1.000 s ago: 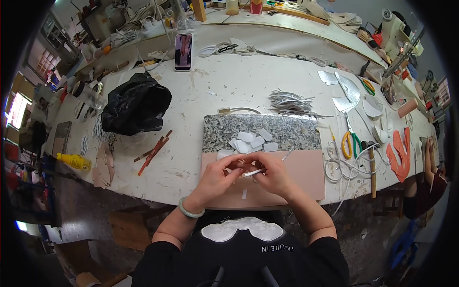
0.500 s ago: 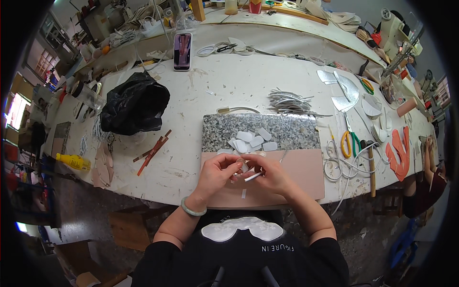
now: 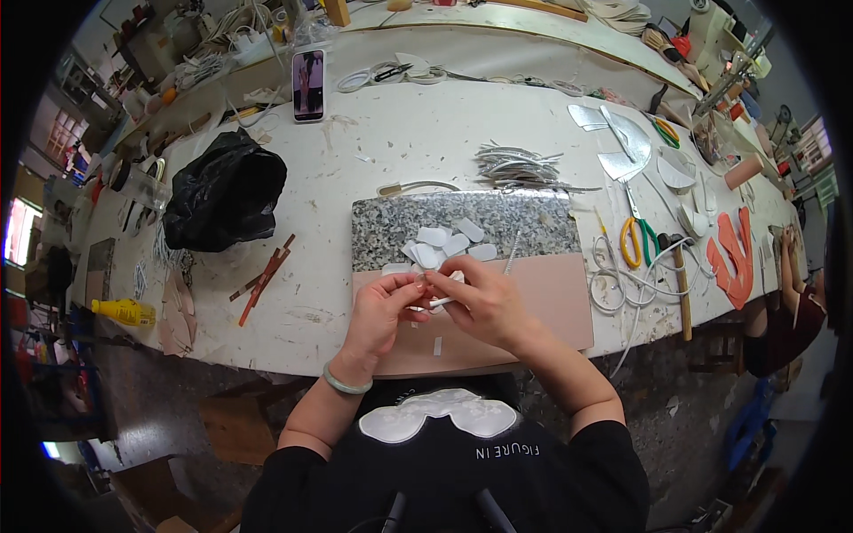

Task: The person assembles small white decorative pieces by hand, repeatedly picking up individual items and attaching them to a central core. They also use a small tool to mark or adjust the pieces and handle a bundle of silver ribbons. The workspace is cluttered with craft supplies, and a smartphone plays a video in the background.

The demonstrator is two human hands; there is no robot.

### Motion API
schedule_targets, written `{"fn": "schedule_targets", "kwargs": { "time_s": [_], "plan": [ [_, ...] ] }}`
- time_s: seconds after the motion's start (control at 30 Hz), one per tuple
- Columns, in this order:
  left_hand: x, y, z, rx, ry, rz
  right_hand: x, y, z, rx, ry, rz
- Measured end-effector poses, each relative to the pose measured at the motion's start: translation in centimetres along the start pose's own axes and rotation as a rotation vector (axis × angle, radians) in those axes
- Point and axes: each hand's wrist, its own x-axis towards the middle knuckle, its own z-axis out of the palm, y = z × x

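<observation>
My left hand (image 3: 382,311) and my right hand (image 3: 480,298) meet over a pink mat (image 3: 551,293) at the table's near edge. Between their fingertips they pinch a small white piece (image 3: 435,282), and my right hand also holds a thin white stick (image 3: 442,303). Just beyond the hands, several small white oval pieces (image 3: 444,244) lie on a speckled granite slab (image 3: 533,226). A small white strip (image 3: 437,346) lies on the mat below my hands. A green bangle (image 3: 342,384) circles my left wrist.
A black plastic bag (image 3: 222,191) sits left of the slab, with reddish sticks (image 3: 267,271) near it. Yellow-handled scissors (image 3: 635,240), white cord (image 3: 613,284), a hammer (image 3: 680,284) and orange cut shapes (image 3: 733,258) lie to the right. A phone (image 3: 308,73) rests farther back. Another person (image 3: 791,311) sits at the right end.
My hands have shifted slightly on the white piece; fingers worked it while staying over the pink mat. Nothing else on the table has moved.
</observation>
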Motion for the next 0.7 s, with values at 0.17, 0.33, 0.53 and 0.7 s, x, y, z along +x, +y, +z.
{"fn": "schedule_targets", "kwargs": {
  "time_s": [0.17, 0.33, 0.53, 0.7],
  "plan": [
    [-0.3, 0.6, 0.2, 0.061, -0.019, -0.031, 0.6, 0.1, -0.4, -0.043, -0.056, -0.063],
    [-0.8, 0.7, 0.2, 0.176, -0.050, 0.028, 1.5, 0.0, -1.6, -0.064, -0.262, -0.079],
    [-1.8, 2.0, 0.7, 0.265, -0.056, 0.098, 1.1, -0.9, -0.5, 0.072, -0.066, -0.076],
    [-1.7, 2.5, 0.7, 0.068, -0.012, 0.080, 0.6, 0.1, -1.4, 0.633, 0.109, 0.417]
  ]
}}
